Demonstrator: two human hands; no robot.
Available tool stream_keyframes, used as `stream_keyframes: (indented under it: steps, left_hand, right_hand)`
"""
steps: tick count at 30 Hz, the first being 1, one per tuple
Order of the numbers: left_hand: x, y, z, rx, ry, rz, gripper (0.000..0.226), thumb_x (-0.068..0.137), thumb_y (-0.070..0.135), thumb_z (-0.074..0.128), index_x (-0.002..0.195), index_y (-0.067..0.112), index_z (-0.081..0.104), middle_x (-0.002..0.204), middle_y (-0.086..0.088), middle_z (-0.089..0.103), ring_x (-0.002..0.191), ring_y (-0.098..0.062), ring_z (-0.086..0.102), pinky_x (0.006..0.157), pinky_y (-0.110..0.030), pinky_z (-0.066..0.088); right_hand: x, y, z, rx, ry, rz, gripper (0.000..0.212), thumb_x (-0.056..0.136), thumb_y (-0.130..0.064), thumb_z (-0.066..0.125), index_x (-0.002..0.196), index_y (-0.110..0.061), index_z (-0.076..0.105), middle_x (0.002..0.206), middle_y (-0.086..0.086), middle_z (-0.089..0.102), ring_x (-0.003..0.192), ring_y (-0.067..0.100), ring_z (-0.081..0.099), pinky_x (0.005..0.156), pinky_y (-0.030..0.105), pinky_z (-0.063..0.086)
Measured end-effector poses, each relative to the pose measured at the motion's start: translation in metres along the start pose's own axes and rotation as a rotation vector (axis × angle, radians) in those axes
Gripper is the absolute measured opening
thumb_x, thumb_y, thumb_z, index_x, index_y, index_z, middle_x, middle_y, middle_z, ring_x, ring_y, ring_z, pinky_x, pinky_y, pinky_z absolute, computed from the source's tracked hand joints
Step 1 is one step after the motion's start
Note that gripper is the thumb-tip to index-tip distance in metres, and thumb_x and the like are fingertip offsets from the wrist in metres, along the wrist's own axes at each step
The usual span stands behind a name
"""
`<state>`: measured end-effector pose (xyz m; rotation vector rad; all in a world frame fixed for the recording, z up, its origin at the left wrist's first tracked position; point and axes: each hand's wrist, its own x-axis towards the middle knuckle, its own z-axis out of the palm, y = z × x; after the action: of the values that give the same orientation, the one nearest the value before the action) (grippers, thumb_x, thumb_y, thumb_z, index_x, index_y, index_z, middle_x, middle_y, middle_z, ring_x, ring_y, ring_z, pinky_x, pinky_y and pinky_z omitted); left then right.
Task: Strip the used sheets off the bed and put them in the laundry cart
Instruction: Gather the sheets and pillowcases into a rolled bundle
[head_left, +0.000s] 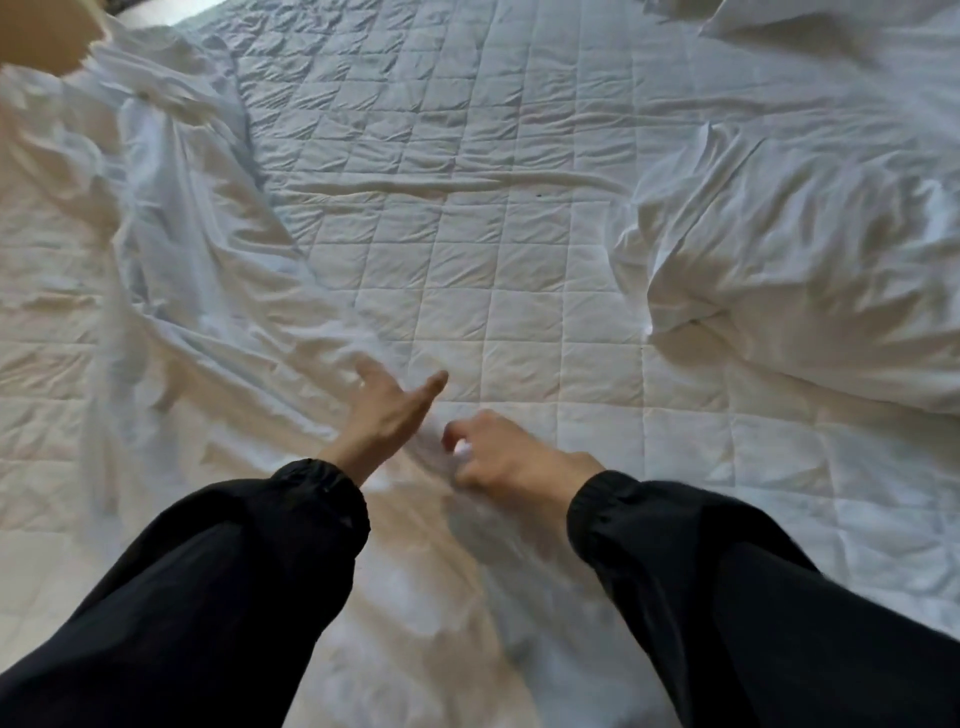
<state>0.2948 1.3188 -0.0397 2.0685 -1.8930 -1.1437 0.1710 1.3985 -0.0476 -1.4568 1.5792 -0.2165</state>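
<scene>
Bedding is filling the head view. A quilted white mattress pad (467, 249) is lying bare over the middle of the bed, creased and wrinkled, with one long fold running across it.

The used sheet (208, 291) is lying loose on the left half of the bed. It is bunching up high toward the far left corner and trailing down in a crumpled diagonal band to the near edge, where it is passing under both hands and between the two black sleeves (208, 597).

The left hand (384, 415) is hovering just over this band, palm down. Its fingers (434, 387) are stretching out straight and released, holding nothing; whether they are touching the cloth cannot be told because of blur.

The right hand (504, 457) is sitting just beside it, resting on the sheet. Its fingers (457, 434) are curling inward and clenching a small fold of the white fabric, which is showing between the fingertips and the palm.

A plump white pillow (805, 270) is lying along the right edge of the bed, well apart from the hands. More white bedding (831, 31) is showing at the far right corner. A blurred brown shape (41, 36) is sitting at the far left corner; what it is cannot be told.
</scene>
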Motion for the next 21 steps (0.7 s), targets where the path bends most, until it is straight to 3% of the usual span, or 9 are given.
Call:
stream_keyframes:
  steps: [3,7,9,12,14,15,17,19,21]
  left_hand:
    - [0.008,-0.01,-0.003,0.076,0.05,-0.129,0.09,0.082,0.026,0.07,0.139,-0.005,0.008,0.114,-0.021,0.053,0.1,-0.037,0.057,0.086,-0.045,0.053]
    - [0.016,-0.012,-0.006,-0.012,0.189,-0.09,0.048,0.085,0.011,0.053,0.128,0.001,0.034,0.115,-0.021,0.054,0.101,-0.038,0.055,0.079,-0.035,0.044]
    - [0.021,-0.002,-0.012,-0.162,0.248,-0.037,0.034,0.086,0.011,0.051,0.119,0.005,0.044,0.107,-0.015,0.057,0.091,-0.032,0.056,0.073,-0.032,0.039]
    - [0.028,0.031,-0.017,-0.385,0.245,0.142,0.013,0.084,0.005,0.049,0.095,0.003,0.055,0.084,-0.006,0.055,0.076,-0.019,0.053,0.06,-0.021,0.039]
    - [0.032,0.056,-0.013,-0.442,0.109,0.244,0.009,0.08,0.004,0.049,0.087,0.008,0.054,0.078,-0.002,0.054,0.071,-0.014,0.049,0.052,-0.013,0.038]
    - [0.034,0.064,-0.009,-0.438,-0.02,0.253,0.019,0.082,0.008,0.05,0.1,0.008,0.055,0.088,-0.004,0.06,0.078,-0.015,0.052,0.06,-0.012,0.043]
    - [0.04,0.06,-0.002,-0.276,-0.214,0.256,0.061,0.081,0.029,0.051,0.139,0.017,0.039,0.129,-0.012,0.056,0.112,-0.022,0.055,0.094,-0.03,0.047]
    - [0.038,0.045,0.002,-0.024,-0.29,0.28,0.078,0.075,0.044,0.048,0.148,0.025,0.028,0.147,-0.008,0.041,0.133,-0.026,0.041,0.109,-0.044,0.035]
    - [0.034,0.022,0.005,0.172,-0.272,0.293,0.071,0.079,0.043,0.05,0.145,0.024,0.035,0.148,-0.005,0.041,0.135,-0.025,0.039,0.111,-0.046,0.03]
  right_hand:
    - [0.005,-0.014,0.015,0.044,-0.051,-0.066,0.026,0.071,-0.042,0.066,0.081,-0.02,0.058,0.084,0.002,0.061,0.075,0.022,0.061,0.07,0.041,0.054]
    - [0.022,-0.015,0.01,-0.06,0.072,0.047,0.049,0.082,-0.034,0.061,0.121,-0.013,0.039,0.108,0.013,0.06,0.097,0.034,0.059,0.08,0.039,0.049]
    - [0.025,-0.016,-0.006,-0.127,0.135,0.08,0.041,0.086,-0.031,0.055,0.122,-0.012,0.047,0.111,0.014,0.061,0.101,0.034,0.059,0.079,0.034,0.045]
    - [0.024,-0.013,-0.047,-0.161,0.434,0.09,0.024,0.088,-0.024,0.046,0.105,-0.014,0.059,0.105,0.013,0.064,0.097,0.035,0.06,0.07,0.032,0.039]
    - [0.029,-0.001,-0.076,-0.185,0.682,0.158,0.023,0.089,-0.018,0.043,0.105,-0.011,0.059,0.107,0.014,0.062,0.098,0.036,0.059,0.071,0.034,0.038]
    - [0.032,0.009,-0.089,-0.187,0.772,0.233,0.026,0.089,-0.015,0.042,0.11,-0.01,0.057,0.112,0.015,0.059,0.102,0.037,0.057,0.077,0.037,0.04]
    - [0.038,0.031,-0.107,-0.216,0.819,0.445,0.034,0.089,-0.012,0.042,0.122,-0.01,0.049,0.124,0.016,0.051,0.114,0.037,0.05,0.094,0.045,0.036]
    - [0.036,0.051,-0.104,-0.299,0.701,0.584,0.041,0.09,-0.014,0.043,0.131,-0.011,0.038,0.133,0.018,0.041,0.122,0.038,0.041,0.101,0.048,0.028]
    - [0.028,0.06,-0.083,-0.327,0.589,0.527,0.051,0.091,-0.015,0.041,0.14,-0.014,0.026,0.14,0.018,0.03,0.128,0.037,0.033,0.104,0.049,0.024]
